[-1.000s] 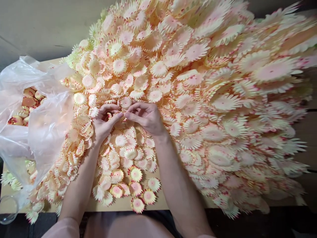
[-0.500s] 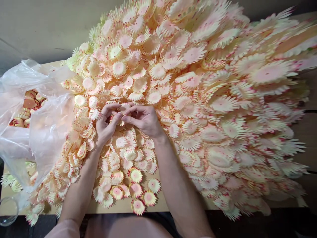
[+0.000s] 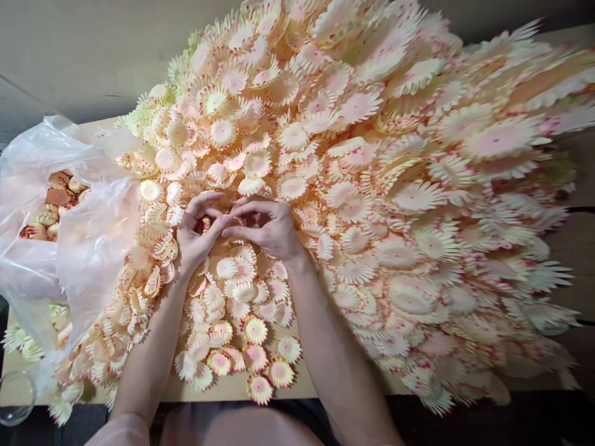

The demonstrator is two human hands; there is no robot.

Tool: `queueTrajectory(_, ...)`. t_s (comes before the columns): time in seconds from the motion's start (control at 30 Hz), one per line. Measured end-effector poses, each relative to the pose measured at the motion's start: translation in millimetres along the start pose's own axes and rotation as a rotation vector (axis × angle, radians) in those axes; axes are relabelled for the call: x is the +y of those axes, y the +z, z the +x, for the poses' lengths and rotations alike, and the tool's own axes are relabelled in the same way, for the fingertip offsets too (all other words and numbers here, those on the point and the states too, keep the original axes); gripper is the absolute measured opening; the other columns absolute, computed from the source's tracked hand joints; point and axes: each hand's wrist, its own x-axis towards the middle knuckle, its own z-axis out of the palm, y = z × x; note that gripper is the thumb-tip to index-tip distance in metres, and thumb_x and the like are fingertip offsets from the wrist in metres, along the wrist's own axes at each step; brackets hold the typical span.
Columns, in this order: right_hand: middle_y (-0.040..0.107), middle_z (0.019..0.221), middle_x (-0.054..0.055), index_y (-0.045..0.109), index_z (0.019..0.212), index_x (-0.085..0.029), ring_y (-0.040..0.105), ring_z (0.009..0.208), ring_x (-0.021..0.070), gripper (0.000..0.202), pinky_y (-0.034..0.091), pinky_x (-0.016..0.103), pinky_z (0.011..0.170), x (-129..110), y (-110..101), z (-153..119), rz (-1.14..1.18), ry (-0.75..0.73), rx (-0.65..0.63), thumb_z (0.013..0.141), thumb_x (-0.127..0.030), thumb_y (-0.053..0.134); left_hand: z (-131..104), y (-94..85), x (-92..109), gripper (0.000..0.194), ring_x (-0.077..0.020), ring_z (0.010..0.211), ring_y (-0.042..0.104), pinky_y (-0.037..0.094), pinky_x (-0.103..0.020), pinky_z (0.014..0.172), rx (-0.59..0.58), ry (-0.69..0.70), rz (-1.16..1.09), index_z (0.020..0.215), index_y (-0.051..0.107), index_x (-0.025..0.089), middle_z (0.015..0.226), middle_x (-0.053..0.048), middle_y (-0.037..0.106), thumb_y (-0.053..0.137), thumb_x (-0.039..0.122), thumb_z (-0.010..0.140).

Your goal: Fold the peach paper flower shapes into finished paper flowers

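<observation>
My left hand is closed, fingers curled and thumb reaching right. A red-tipped artificial flower petal disc shows within its curl. My right hand meets it from the right in a pinch, the thumbs and fingertips close together. Whatever lies between the right fingertips is hidden. Both hands rest over a large heap of artificial flower petal discs, cream and pink with frilled, red-tipped edges. Just below the hands lie more loose discs, among them a pink-centred petal disc near the table's front edge.
A clear plastic bag at the left holds petal discs, seen through its torn opening. A clear round object sits at the lower left corner. The tan tabletop shows along the front edge; a grey wall stands behind.
The pale disc seen between my fingertips is now out of sight there. My fingers have curled in more, and the thumbs overlap closely. The view has shifted slightly.
</observation>
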Motion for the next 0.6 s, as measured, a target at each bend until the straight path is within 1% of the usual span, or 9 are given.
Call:
queueTrajectory(0.07, 0.074, 0.083, 0.004, 0.073, 0.071, -0.020, 0.068, 0.076, 0.0171, 0.028, 0.058, 0.031, 0.071, 2.1, -0.4, 1.1, 0.064, 0.015, 0.036, 0.064, -0.043, 0.088, 0.6, 0.3, -0.4, 0.038, -0.0074, 0.055, 0.049, 0.039, -0.023, 0.055, 0.004, 0.027, -0.020, 0.102, 0.067, 0.021, 0.068, 0.003, 0.063, 0.080, 0.044, 0.075)
queueTrajectory(0.1, 0.075, 0.082, 0.004, 0.073, 0.073, -0.020, 0.069, 0.075, 0.0172, 0.028, 0.059, 0.032, 0.072, 3.1, -0.7, 1.3, 0.088, 0.037, 0.051, 0.065, -0.043, 0.087, 0.9, 0.2, -0.8, 0.036, -0.0074, 0.056, 0.050, 0.040, -0.022, 0.056, 0.004, 0.042, -0.026, 0.102, 0.066, 0.021, 0.069, 0.003, 0.062, 0.080, 0.042, 0.076)
queueTrajectory(0.17, 0.076, 0.080, 0.004, 0.076, 0.083, -0.020, 0.070, 0.071, 0.0166, 0.028, 0.060, 0.031, 0.070, 4.6, -1.4, 1.0, 0.094, 0.084, 0.071, 0.068, -0.042, 0.085, 1.1, -0.1, -1.8, 0.034, -0.0075, 0.058, 0.051, 0.042, -0.022, 0.058, -0.002, 0.059, -0.022, 0.103, 0.066, 0.021, 0.070, 0.003, 0.062, 0.079, 0.040, 0.078)
queueTrajectory(0.23, 0.076, 0.079, 0.004, 0.078, 0.089, -0.020, 0.069, 0.067, 0.0159, 0.030, 0.059, 0.029, 0.066, 5.5, -2.0, -0.1, 0.059, 0.105, 0.082, 0.069, -0.041, 0.085, 1.1, -0.6, -2.4, 0.034, -0.0084, 0.060, 0.053, 0.044, -0.022, 0.060, 0.006, 0.055, -0.004, 0.103, 0.067, 0.021, 0.072, 0.002, 0.063, 0.078, 0.041, 0.078)
queueTrajectory(0.4, 0.074, 0.070, 0.002, 0.079, 0.079, -0.020, 0.065, 0.058, 0.0148, 0.025, 0.053, 0.026, 0.055, 5.6, -1.8, -2.5, -0.011, 0.090, 0.064, 0.069, -0.042, 0.085, 0.6, -1.0, -1.4, 0.037, -0.0112, 0.068, 0.058, 0.048, -0.025, 0.067, 0.019, 0.032, 0.004, 0.103, 0.068, 0.021, 0.076, 0.000, 0.065, 0.076, 0.047, 0.079)
queueTrajectory(0.5, 0.071, 0.065, 0.001, 0.077, 0.077, -0.020, 0.063, 0.055, 0.0145, 0.028, 0.050, 0.026, 0.052, 4.0, -1.7, -2.8, -0.011, 0.111, 0.027, 0.075, -0.047, 0.079, 0.8, -0.7, -0.2, 0.036, -0.0109, 0.063, 0.055, 0.045, -0.025, 0.063, -0.014, 0.020, 0.010, 0.102, 0.068, 0.022, 0.073, 0.000, 0.064, 0.077, 0.047, 0.078)
queueTrajectory(0.6, 0.063, 0.055, -0.001, 0.070, 0.068, -0.018, 0.056, 0.049, 0.0124, 0.036, 0.044, 0.025, 0.048, 0.8, -2.3, -2.9, -0.039, 0.124, -0.031, 0.079, -0.052, 0.074, 1.2, -0.7, 0.2, 0.038, -0.0104, 0.059, 0.052, 0.042, -0.025, 0.058, -0.052, 0.000, 0.013, 0.101, 0.068, 0.022, 0.071, 0.000, 0.062, 0.078, 0.049, 0.076)
